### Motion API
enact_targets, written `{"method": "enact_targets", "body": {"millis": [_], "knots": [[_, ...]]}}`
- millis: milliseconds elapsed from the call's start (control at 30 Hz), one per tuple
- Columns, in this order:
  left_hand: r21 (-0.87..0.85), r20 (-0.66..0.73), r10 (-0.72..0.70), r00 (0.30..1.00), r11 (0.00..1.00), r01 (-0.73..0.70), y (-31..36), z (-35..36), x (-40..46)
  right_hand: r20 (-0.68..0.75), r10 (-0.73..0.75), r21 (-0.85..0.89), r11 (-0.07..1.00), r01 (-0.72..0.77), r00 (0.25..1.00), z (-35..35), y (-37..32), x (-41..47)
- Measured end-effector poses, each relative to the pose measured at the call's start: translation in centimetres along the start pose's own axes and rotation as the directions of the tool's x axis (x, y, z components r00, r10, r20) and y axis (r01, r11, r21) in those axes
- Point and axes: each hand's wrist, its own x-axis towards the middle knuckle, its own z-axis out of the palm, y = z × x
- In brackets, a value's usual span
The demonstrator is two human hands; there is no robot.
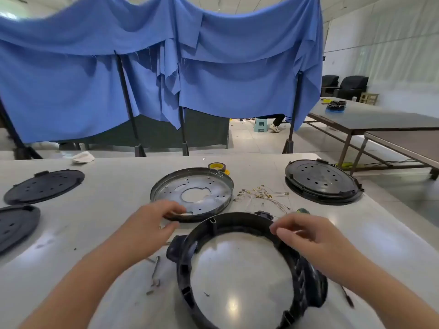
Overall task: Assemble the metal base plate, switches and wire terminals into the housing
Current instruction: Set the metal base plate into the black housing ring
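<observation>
Nearest the camera, a black ring-shaped housing [240, 269] lies flat on the pale table [107, 186], its open middle showing the tabletop through it. The right hand [308, 238] hovers at the housing's far right rim, fingers bent and close together; motion blur hides whether this grip pinches something small or touches the rim, so I cannot tell. Left of the housing, a few small loose metal bits [155, 274] lie on the table.

The left hand [152, 224] reaches just beyond the housing to the near edge of the metal base plate [192, 194], fingers curled over the rim with the thumb underneath, so its grip is narrow and holds the plate. The plate is a shallow round pan with a keyhole-shaped cutout in its centre, lying between the housing and a roll of yellow tape [217, 166].

Right of the plate, a tangle of thin wire terminals [263, 194] is spread on the table, with a small black part [263, 214] and a green-tipped tool [303, 211] near it. Farther right sit stacked black round covers [320, 181]; two more black covers [42, 186] lie at the left edge. Beyond the table hangs a blue cloth [166, 67] on dark poles.
</observation>
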Motion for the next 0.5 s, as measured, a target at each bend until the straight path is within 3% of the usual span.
{"method": "enact_targets", "body": {"millis": [67,167,300,500], "knots": [[0.181,0.016,-0.019,1.0,0.983,0.016,-1.3,1.2,2.5,-0.002,-0.024,-0.206,0.978,0.023,1.0,1.2,0.8,1.8],[0.391,0.087,-0.001,0.996,0.92,-0.033,-3.8,3.0,5.4,0.066,-0.071,-0.513,0.853,0.095,0.995,3.1,3.0,3.3],[0.464,0.136,0.024,0.99,0.882,-0.085,-5.3,4.0,6.7,0.029,-0.097,-0.504,0.858,0.098,0.995,3.2,4.1,4.1],[0.407,0.004,0.148,0.989,0.903,-0.136,-4.3,3.8,6.4,0.023,-0.115,-0.476,0.872,0.113,0.993,3.4,4.5,4.7]]}}
